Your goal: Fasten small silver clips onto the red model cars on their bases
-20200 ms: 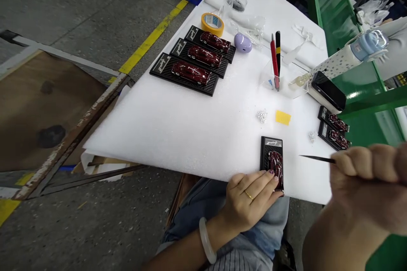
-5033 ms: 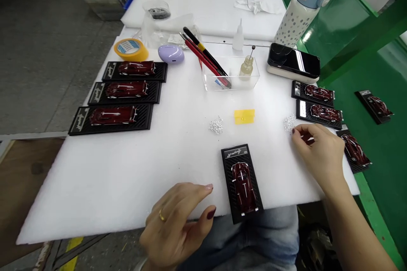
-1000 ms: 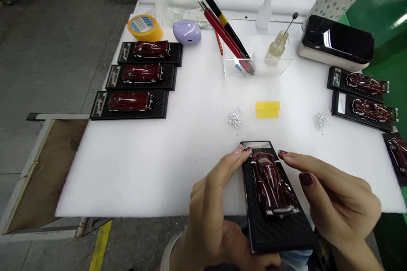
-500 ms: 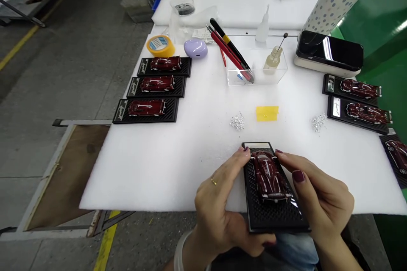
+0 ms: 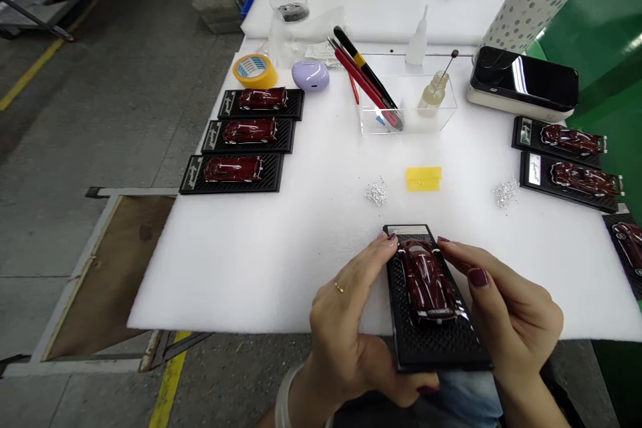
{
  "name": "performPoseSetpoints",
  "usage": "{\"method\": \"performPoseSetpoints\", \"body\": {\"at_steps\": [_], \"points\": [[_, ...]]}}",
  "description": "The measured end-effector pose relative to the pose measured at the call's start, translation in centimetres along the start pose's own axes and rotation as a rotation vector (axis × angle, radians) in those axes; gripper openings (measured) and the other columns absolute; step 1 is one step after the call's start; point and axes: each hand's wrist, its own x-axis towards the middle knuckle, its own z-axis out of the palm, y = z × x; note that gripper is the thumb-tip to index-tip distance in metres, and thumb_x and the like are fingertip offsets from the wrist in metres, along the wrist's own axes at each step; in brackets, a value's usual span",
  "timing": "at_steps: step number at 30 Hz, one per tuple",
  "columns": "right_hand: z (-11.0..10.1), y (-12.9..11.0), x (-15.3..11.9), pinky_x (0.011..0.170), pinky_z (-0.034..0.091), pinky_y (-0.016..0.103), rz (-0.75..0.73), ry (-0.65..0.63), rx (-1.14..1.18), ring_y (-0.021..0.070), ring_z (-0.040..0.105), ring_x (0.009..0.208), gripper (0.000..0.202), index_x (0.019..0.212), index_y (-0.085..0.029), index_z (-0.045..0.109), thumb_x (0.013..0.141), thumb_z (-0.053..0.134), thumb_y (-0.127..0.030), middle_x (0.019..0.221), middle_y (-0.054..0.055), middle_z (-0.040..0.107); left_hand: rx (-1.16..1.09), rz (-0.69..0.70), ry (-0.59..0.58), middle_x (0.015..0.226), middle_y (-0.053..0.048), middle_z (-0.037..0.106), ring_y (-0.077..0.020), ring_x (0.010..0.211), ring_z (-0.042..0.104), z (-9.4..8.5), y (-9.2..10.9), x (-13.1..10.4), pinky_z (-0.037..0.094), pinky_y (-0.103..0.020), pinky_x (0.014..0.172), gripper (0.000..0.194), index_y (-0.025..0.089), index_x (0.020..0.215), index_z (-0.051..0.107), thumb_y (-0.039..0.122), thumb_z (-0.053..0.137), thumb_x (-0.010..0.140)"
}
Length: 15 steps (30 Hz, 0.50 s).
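A dark red model car (image 5: 428, 281) sits on a black textured display base (image 5: 436, 344) at the table's front edge. My left hand (image 5: 346, 321) grips this base, thumb under the near end and index finger along its left side by the far corner. On the other side, my right hand (image 5: 506, 307) is closed against the base's right edge. Its index fingertip rests beside the car's far end, the thumb is bent above the edge, and the other fingers are curled and partly hidden. Beyond the base lie a yellow sticky strip (image 5: 424, 179) and a pile of tiny silver parts (image 5: 376, 192).
Black-based red model cars (image 5: 233, 169) line the left side; more (image 5: 584, 177) stand at right. A clear box (image 5: 406, 122) holds pens and a small glass bottle (image 5: 433, 92). Behind are yellow tape (image 5: 255, 71), a purple case (image 5: 310, 75), a phone (image 5: 524, 80) and a dotted flask (image 5: 534, 7).
Both hands and the held base keep almost the same pose. The whole view has shifted very slightly, with things appearing a little farther right.
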Motion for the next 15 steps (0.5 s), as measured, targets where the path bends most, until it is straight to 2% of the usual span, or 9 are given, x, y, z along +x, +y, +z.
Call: {"method": "performPoseSetpoints", "body": {"at_steps": [10,13,15], "points": [[0.01,0.04,-0.34,0.082,0.066,0.034,0.054,0.031,0.021,0.0195,0.076,0.096,0.033,0.120,-0.031,0.075,0.097,0.057,-0.016,0.110,0.001,0.078,0.014,0.002,0.006,0.136,-0.010,0.069,-0.0215,0.127,0.068,-0.06,-0.21,-0.31,0.059,-0.033,0.113,0.091,0.018,0.146,0.053,0.083,0.051,0.082],[-0.25,-0.04,-0.25,0.077,0.065,0.031,0.047,0.048,-0.003,0.0189,0.076,0.090,0.026,0.111,-0.028,0.077,0.096,0.058,-0.018,0.103,0.002,0.078,0.008,0.004,0.014,0.135,-0.010,0.070,-0.0220,0.127,0.068,0.04,-0.20,-0.31,0.060,-0.033,0.112,0.089,0.019,0.145,0.053,0.081,0.053,0.082],[-0.51,-0.23,-0.27,0.066,0.062,0.025,0.088,0.086,0.000,0.0163,0.074,0.077,0.017,0.103,-0.025,0.076,0.096,0.061,-0.022,0.089,0.003,0.076,0.012,-0.001,0.024,0.133,-0.011,0.070,-0.0219,0.126,0.069,-0.02,-0.07,-0.29,0.060,-0.033,0.112,0.088,0.018,0.144,0.054,0.080,0.053,0.083]]}}
